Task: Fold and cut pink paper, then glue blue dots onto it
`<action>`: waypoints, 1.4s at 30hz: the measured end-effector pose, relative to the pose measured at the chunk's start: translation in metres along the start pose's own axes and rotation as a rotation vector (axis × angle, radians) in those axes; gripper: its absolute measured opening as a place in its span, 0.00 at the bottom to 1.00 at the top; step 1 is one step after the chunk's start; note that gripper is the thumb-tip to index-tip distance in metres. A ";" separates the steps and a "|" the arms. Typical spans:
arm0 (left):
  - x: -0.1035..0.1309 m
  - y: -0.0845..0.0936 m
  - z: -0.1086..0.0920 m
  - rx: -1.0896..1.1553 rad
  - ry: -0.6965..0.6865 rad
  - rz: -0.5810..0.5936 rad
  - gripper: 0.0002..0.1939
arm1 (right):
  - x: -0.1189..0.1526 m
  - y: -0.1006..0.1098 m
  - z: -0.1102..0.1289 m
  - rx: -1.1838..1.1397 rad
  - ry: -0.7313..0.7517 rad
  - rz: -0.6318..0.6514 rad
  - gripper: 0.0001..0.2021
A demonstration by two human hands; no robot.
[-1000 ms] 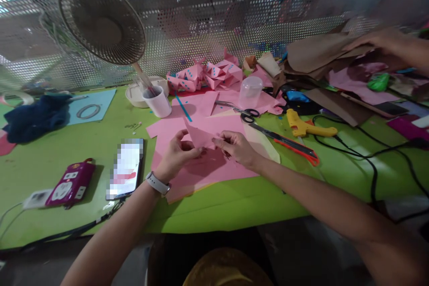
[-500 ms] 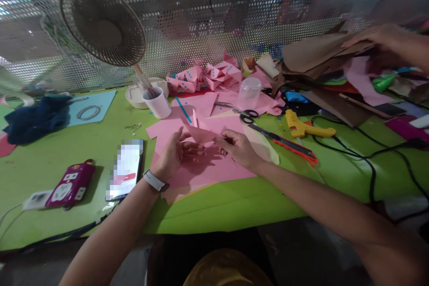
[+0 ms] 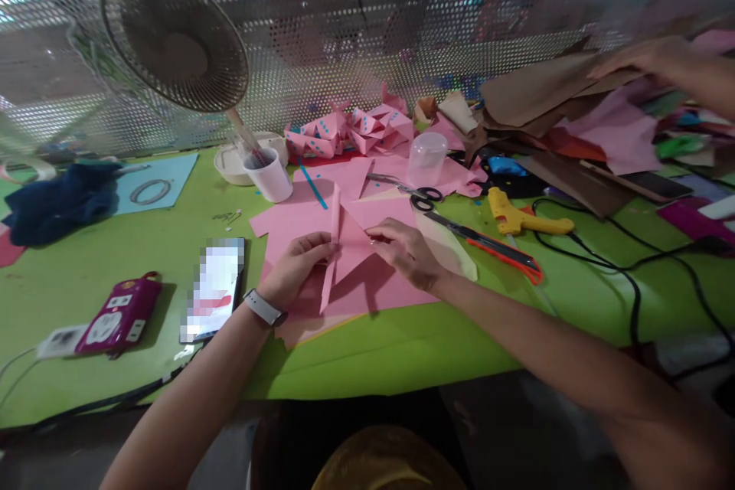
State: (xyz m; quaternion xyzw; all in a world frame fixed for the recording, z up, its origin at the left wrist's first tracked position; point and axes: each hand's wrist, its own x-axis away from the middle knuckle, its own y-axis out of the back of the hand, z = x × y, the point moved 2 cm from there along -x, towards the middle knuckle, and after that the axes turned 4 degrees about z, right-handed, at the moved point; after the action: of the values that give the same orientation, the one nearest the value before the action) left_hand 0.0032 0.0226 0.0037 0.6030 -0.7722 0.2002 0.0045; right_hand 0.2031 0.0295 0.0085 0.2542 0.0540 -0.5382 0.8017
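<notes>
A folded pink paper piece is held up between my two hands, over flat pink sheets on the green table. It has a narrow upright strip at its left side and a pointed flap to the right. My left hand pinches the strip near its middle, thumb and fingers together. At the flap's right corner, my right hand grips the paper between thumb and forefinger. Black scissors and an orange cutter lie right of the sheets.
Left are a phone, a purple power strip and a fan. Behind stand a white cup and folded pink pieces. A yellow glue gun with cables lies right; another person's hand touches brown paper.
My left hand has closed on the strip; it was open beside the paper before. The folded piece has turned upright. At the right, a loose pink sheet near the other person's hand has shifted.
</notes>
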 end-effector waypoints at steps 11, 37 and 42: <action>0.009 -0.008 -0.011 -0.191 -0.073 0.015 0.22 | -0.004 -0.003 -0.004 -0.110 -0.143 -0.118 0.24; 0.007 0.006 -0.022 -0.099 -0.148 -0.205 0.23 | -0.035 0.155 0.073 -0.679 -0.232 -0.587 0.09; 0.003 0.008 -0.019 -0.119 -0.148 -0.203 0.23 | 0.007 0.194 0.144 -0.202 0.056 -0.641 0.17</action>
State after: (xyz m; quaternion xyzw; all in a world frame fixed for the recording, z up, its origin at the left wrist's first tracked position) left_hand -0.0098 0.0271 0.0190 0.6899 -0.7159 0.1076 0.0038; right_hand 0.3520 0.0131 0.1979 0.1581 0.2063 -0.7477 0.6111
